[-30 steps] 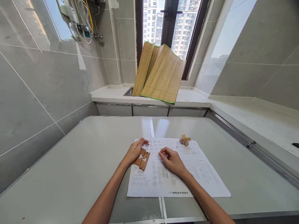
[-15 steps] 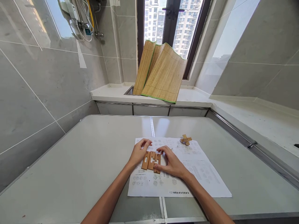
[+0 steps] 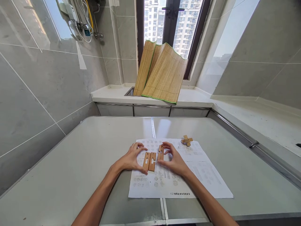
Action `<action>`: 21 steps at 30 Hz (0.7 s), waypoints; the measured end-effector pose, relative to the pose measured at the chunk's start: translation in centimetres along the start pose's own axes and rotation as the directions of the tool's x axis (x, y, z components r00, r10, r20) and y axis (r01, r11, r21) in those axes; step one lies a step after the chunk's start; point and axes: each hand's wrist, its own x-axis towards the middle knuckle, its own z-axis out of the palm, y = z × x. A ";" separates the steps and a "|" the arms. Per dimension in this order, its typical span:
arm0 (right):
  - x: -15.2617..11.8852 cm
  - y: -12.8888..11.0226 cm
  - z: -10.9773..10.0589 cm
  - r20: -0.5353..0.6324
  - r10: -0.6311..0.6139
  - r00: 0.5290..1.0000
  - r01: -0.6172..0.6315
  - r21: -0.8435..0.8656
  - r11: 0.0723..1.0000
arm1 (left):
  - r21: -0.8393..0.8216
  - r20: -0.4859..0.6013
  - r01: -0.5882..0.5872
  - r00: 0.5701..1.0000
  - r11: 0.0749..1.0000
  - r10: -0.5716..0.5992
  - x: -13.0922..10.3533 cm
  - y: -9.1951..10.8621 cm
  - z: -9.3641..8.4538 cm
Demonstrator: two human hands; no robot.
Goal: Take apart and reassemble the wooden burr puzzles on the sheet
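Note:
Two flat wooden puzzle pieces lie side by side on the printed sheet: the left piece (image 3: 145, 166), marked 2, has a closed slot, and the middle piece (image 3: 150, 166) has a notched slot. A third notched wooden piece (image 3: 161, 155) is held at its ends between the thumb and fingers of my right hand (image 3: 175, 160), raised a little from the others. My left hand (image 3: 131, 158) is open beside the left piece, thumb at its lower end and fingertips just beyond its upper end. Whether those fingertips touch it is unclear.
The printed paper sheet (image 3: 207, 185) covers part of the pale folding table (image 3: 70, 175). An assembled wooden cross puzzle (image 3: 187, 140) sits at the sheet's far edge. Beyond the table, a folded bamboo mat (image 3: 164, 75) leans before the window (image 3: 172, 28) on a white ledge (image 3: 108, 94).
My right hand has moved the third piece away from the other two, up and slightly right. My left hand has shifted left and spread its thumb down along the left piece.

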 end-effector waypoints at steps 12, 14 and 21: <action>0.5 -0.6 -1.6 0.065 0.201 0.977 -0.187 0.707 0.682 | -0.045 -0.247 0.062 0.966 0.997 -0.071 0.7 1.6 -0.1; 0.7 -0.5 -1.6 0.088 0.192 0.977 -0.194 0.732 0.653 | -0.128 -0.291 0.055 0.952 0.990 -0.091 1.0 2.0 0.3; 0.5 -0.7 -1.1 0.283 0.200 0.938 -0.346 0.738 0.579 | -0.380 -0.296 0.010 0.946 0.925 -0.132 1.3 2.7 2.2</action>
